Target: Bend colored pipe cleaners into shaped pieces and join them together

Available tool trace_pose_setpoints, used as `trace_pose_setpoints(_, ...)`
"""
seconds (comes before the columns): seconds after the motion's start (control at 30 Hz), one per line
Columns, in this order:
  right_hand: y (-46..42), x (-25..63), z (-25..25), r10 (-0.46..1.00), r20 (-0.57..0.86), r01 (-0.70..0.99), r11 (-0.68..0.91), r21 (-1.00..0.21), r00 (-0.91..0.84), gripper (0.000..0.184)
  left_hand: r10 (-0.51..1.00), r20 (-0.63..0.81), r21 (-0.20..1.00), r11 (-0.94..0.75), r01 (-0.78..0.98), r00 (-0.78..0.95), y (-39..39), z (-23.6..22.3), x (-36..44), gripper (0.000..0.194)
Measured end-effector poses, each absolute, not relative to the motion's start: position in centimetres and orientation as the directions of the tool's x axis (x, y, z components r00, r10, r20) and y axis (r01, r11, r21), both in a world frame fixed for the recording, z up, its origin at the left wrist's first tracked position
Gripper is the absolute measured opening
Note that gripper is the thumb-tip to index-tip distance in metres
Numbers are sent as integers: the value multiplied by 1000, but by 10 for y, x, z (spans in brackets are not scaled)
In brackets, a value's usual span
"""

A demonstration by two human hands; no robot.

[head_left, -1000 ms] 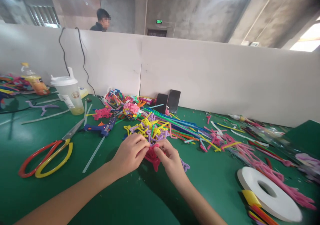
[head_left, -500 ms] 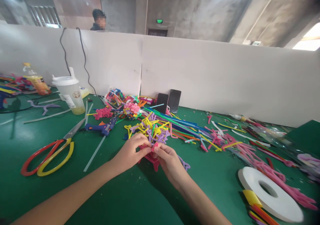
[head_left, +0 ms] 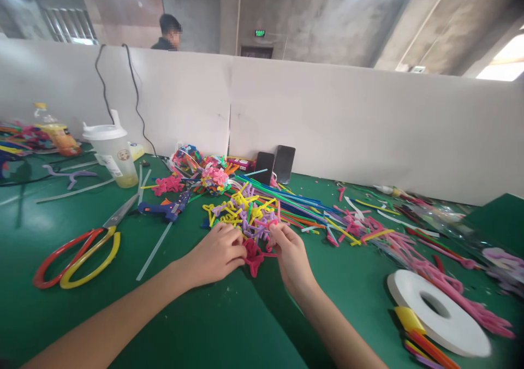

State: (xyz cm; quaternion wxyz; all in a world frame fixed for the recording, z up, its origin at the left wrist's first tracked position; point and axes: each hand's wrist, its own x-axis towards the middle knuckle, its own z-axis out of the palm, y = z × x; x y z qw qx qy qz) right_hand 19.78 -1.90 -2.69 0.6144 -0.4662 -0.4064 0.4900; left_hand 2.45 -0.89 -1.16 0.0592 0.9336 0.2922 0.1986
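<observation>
My left hand (head_left: 216, 255) and my right hand (head_left: 291, 255) rest on the green table (head_left: 204, 325), both with fingers pinched on a bent pink pipe cleaner shape (head_left: 252, 255) lying between them. Just beyond my fingers is a tangle of yellow and purple pipe cleaner shapes (head_left: 243, 213). A spread of straight coloured pipe cleaners (head_left: 303, 208) fans out to the right of it.
Red and yellow handled scissors (head_left: 79, 251) and a blue glue gun (head_left: 164, 209) lie at left. A lidded cup (head_left: 112, 150) and a bottle (head_left: 57, 131) stand at back left. Two phones (head_left: 275, 166) lean on the white partition (head_left: 327, 123). A white tape roll (head_left: 438, 311) lies at right. A person stands behind the partition.
My right hand has moved right and a little farther away, drawing the pink piece out between my hands. The left hand stays pinched on it.
</observation>
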Motion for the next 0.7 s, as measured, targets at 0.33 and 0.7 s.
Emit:
trace_pose_setpoints(0.33, -30, 184, -17, 999, 24, -276, 30, -961, 25, 26, 676, 604, 369, -706, 604, 422, -7, 3, 21, 14)
trace_pose_setpoints(0.7, -31, 183, -15, 994, 21, -188, -1, -982, -110, 22, 650, 554, 213, -715, 666, 520, -9, 2, 21, 15)
